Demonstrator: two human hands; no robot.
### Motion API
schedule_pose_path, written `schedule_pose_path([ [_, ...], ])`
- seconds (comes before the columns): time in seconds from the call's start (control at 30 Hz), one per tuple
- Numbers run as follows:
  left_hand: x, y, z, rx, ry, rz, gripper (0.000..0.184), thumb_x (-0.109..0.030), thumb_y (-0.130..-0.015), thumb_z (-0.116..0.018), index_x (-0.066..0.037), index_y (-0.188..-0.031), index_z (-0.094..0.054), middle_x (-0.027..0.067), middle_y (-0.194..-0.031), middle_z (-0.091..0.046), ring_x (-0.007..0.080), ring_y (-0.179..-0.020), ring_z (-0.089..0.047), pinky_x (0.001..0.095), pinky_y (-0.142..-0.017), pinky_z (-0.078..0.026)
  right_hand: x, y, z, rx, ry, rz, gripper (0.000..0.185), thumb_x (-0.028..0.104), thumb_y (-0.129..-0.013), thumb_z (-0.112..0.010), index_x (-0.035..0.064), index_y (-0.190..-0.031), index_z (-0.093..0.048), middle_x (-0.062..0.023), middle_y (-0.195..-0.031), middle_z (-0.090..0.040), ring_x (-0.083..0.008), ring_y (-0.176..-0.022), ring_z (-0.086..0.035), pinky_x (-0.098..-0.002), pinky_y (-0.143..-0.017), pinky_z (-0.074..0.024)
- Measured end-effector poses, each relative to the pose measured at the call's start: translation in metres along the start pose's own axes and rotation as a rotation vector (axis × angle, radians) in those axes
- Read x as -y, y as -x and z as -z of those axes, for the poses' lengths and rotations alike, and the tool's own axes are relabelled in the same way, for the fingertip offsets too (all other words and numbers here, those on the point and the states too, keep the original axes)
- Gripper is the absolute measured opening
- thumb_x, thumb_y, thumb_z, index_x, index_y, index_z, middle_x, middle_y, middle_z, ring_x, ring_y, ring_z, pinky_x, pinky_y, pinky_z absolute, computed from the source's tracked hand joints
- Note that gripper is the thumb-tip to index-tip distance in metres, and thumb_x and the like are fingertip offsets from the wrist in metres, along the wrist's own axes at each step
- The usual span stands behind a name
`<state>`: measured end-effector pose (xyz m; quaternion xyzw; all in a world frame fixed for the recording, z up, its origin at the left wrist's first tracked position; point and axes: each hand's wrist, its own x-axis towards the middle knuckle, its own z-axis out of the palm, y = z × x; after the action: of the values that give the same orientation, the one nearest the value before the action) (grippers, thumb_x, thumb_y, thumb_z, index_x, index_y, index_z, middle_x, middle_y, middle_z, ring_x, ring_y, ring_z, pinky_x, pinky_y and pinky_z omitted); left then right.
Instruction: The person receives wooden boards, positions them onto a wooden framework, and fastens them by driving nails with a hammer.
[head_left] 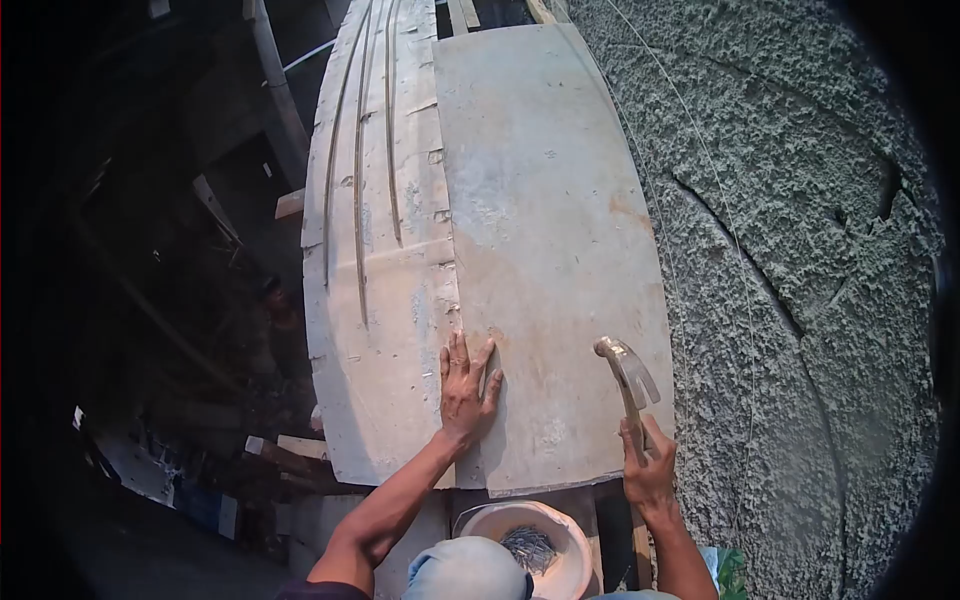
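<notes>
My left hand [466,392] lies flat with fingers spread across the seam between two weathered boards. The wider board [560,200] is on the right, and a narrower board [385,380] with ragged edges is on the left. Held upright in my right hand [650,465] is a claw hammer [627,375], its head above the right board's near right part. Close to my knee stands a pale bucket [575,550] with a pile of nails [528,548] inside.
Several thin metal rods [360,200] lie lengthwise on the left board. A rough cement wall [780,300] with thin lines across it rises along the right. At left is a dark drop with timber pieces [285,450] and a person [283,305] below.
</notes>
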<state>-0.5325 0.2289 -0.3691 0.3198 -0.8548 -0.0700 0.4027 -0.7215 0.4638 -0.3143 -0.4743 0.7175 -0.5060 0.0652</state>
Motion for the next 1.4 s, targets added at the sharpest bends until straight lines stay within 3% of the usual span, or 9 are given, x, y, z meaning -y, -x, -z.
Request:
schedule_pose_path([
  [0.03, -0.001, 0.001, 0.001, 0.005, 0.001, 0.003, 0.052, -0.022, -0.095, -0.06, -0.008, -0.144, -0.05, 0.0287, -0.158, -0.025, 0.04, -0.15, -0.019, 0.0511, -0.122, -0.01, 0.017, -0.021, -0.001, -0.014, 0.027, 0.191, 0.038, 0.032, -0.103, -0.053, -0.005, -0.098, -0.056, -0.0174, -0.057, -0.052, -0.0379, -0.052, -0.057, -0.0455, -0.05, -0.0415],
  [0.17, -0.003, -0.004, 0.002, 0.011, 0.002, -0.001, 0.052, -0.022, -0.095, -0.061, -0.007, -0.144, -0.05, 0.0299, -0.158, -0.026, 0.0406, -0.15, -0.02, 0.0514, -0.122, -0.011, 0.052, -0.109, -0.018, -0.082, 0.091, 0.198, 0.042, 0.037, -0.105, -0.047, -0.0036, -0.094, -0.051, -0.0224, -0.058, -0.054, -0.0445, -0.052, -0.056, -0.0509, -0.05, -0.0422],
  [0.43, -0.006, -0.003, 0.008, 0.037, -0.066, -0.004, 0.065, -0.026, -0.094, -0.063, -0.005, -0.15, -0.037, 0.0297, -0.157, -0.024, 0.0415, -0.15, -0.019, 0.0519, -0.121, -0.015, 0.019, -0.21, -0.031, -0.067, 0.384, -0.207, 0.066, 0.049, -0.104, -0.039, -0.0096, -0.091, -0.066, -0.0362, -0.086, -0.066, -0.0517, -0.086, -0.066, -0.053, -0.073, -0.0555],
  [0.57, -0.001, -0.038, 0.014, -0.081, -0.005, 0.057, 0.076, -0.034, -0.095, -0.063, 0.004, -0.151, -0.029, 0.0305, -0.157, -0.024, 0.0422, -0.149, -0.02, 0.0516, -0.121, -0.015, 0.014, -0.215, -0.033, -0.133, 0.382, -0.15, 0.068, 0.048, -0.104, -0.041, -0.0123, -0.084, -0.065, -0.0366, -0.079, -0.064, -0.0534, -0.082, -0.065, -0.0543, -0.068, -0.0513],
  [0.8, 0.037, -0.215, -0.007, -0.21, -0.237, 0.104, 0.093, -0.056, -0.094, -0.055, 0.013, -0.149, -0.023, 0.0323, -0.156, -0.026, 0.0424, -0.148, -0.02, 0.0491, -0.122, -0.014, 0.017, -0.207, -0.041, -0.142, 0.366, -0.167, 0.069, 0.049, -0.104, -0.04, -0.0128, -0.085, -0.065, -0.0371, -0.079, -0.063, -0.0539, -0.083, -0.065, -0.0558, -0.068, -0.0504],
  [1.13, 0.042, -0.233, -0.017, -0.228, -0.03, 0.133, 0.095, -0.051, -0.09, -0.064, 0.014, -0.148, -0.025, 0.0319, -0.154, -0.03, 0.0425, -0.148, -0.022, 0.0474, -0.123, -0.015, 0.064, -0.224, -0.021, -0.089, 0.384, -0.054, 0.057, 0.041, -0.103, -0.048, -0.0116, -0.091, -0.065, -0.0356, -0.082, -0.064, -0.0508, -0.082, -0.066, -0.0545, -0.068, -0.0502],
  [1.2, 0.043, -0.233, -0.019, -0.234, -0.028, 0.132, 0.095, -0.05, -0.09, -0.064, 0.014, -0.148, -0.026, 0.0315, -0.154, -0.03, 0.0421, -0.148, -0.022, 0.0471, -0.123, -0.015, 0.065, -0.239, -0.026, -0.23, 0.29, 0.079, 0.057, 0.04, -0.104, -0.046, -0.0117, -0.09, -0.065, -0.0349, -0.085, -0.065, -0.05, -0.082, -0.066, -0.0535, -0.069, -0.0513],
  [1.3, 0.043, -0.234, -0.018, -0.225, -0.046, 0.132, 0.094, -0.05, -0.09, -0.065, 0.014, -0.148, -0.026, 0.0307, -0.154, -0.031, 0.041, -0.148, -0.023, 0.0469, -0.123, -0.015, 0.005, -0.281, -0.051, -0.276, 0.38, 0.015, 0.058, 0.044, -0.105, -0.043, -0.0095, -0.094, -0.063, -0.0336, -0.081, -0.065, -0.0512, -0.085, -0.065, -0.0531, -0.071, -0.0509],
  [1.4, 0.041, -0.237, -0.01, -0.196, -0.076, 0.142, 0.095, -0.05, -0.09, -0.065, 0.013, -0.149, -0.026, 0.0299, -0.155, -0.031, 0.0396, -0.148, -0.023, 0.047, -0.123, -0.015, 0.014, -0.293, -0.037, -0.215, 0.401, -0.031, 0.063, 0.046, -0.104, -0.042, -0.0109, -0.092, -0.066, -0.0365, -0.084, -0.065, -0.0539, -0.089, -0.064, -0.0546, -0.073, -0.0525],
])
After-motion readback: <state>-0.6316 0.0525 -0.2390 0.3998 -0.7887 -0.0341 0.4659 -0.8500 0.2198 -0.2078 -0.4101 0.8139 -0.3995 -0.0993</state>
